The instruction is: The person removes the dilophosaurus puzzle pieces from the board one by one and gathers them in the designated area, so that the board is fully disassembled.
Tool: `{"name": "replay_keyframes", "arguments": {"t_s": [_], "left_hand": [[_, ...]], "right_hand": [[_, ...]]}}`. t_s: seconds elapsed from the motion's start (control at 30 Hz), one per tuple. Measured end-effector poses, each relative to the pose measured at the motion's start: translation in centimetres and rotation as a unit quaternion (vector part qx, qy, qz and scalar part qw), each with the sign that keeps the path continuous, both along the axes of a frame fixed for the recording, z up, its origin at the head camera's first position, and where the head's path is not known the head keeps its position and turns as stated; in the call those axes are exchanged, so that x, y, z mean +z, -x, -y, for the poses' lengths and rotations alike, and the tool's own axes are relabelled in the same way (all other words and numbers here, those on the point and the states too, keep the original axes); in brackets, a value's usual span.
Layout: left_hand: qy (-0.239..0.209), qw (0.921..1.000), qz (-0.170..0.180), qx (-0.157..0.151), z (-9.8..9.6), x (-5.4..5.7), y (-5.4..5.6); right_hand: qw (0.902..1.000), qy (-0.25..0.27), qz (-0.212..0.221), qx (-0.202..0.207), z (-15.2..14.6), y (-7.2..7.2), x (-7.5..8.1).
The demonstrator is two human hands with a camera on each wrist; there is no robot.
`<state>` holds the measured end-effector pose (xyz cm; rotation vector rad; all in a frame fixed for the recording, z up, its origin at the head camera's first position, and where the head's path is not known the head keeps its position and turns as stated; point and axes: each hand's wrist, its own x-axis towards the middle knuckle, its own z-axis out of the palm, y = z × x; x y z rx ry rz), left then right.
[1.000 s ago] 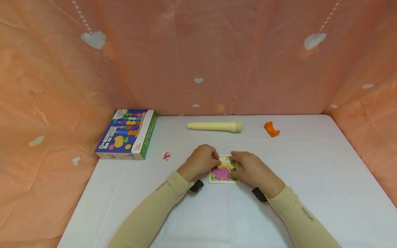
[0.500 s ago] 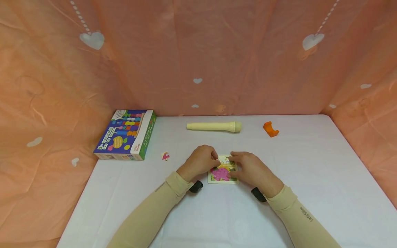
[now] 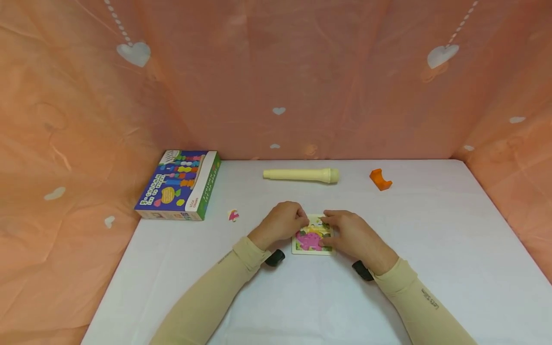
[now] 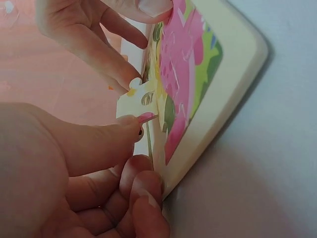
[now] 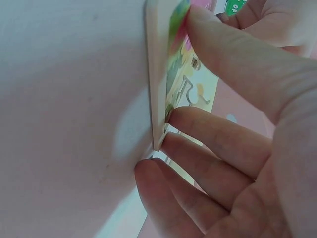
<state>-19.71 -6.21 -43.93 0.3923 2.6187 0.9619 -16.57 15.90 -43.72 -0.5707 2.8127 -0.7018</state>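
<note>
"Orange cloth (image 3: 47,249) hangs along the left edge of the desk (image 3: 457,230). What lies first on top?"

"A flat game box (image 3: 177,187), mostly blue with a green side, in the far left corner. To its right, a little apart, is a small loose piece (image 3: 233,215) of a puzzle, pink and pale."

"And the left hand (image 3: 282,223)?"

"Thumb and forefinger are pinched narrow on a pink-marked piece (image 4: 147,117), tilted at the left side of the puzzle board. I cannot tell whether the two touch."

"Behind that?"

"A cream toy microphone (image 3: 299,175) lies near the desk's back edge, its rounded head to the right."

"Where is the puzzle board (image 4: 237,64) exactly?"

"Flat on the desk, about midway between the left and right edges. It has a pale rim around a pink animal; the left hand covers its far left corner."

"The right hand (image 3: 353,235)?"

"Fingers spread wide along the board's right side: thumb on the picture, other fingers by the far right corner."

"Anything further right?"

"An orange block (image 3: 380,180) with a curved notch, near the back edge."
</note>
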Motion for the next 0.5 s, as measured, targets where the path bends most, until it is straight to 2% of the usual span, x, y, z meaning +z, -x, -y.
{"name": "replay_keyframes", "arguments": {"t_s": [0.33, 0.5], "left_hand": [[-0.015, 0.9997, 0.018, -0.001, 0.5, 0.5, 0.1], [-0.032, 0.9991, 0.025, 0.012, 2.2, 1.3, 0.1]], "right_hand": [[1.0000, -0.002, -0.002, 0.006, 0.1, 0.2, 0.1], [1.0000, -0.002, 0.003, 0.003, 0.0, 0.1, 0.0]]}}
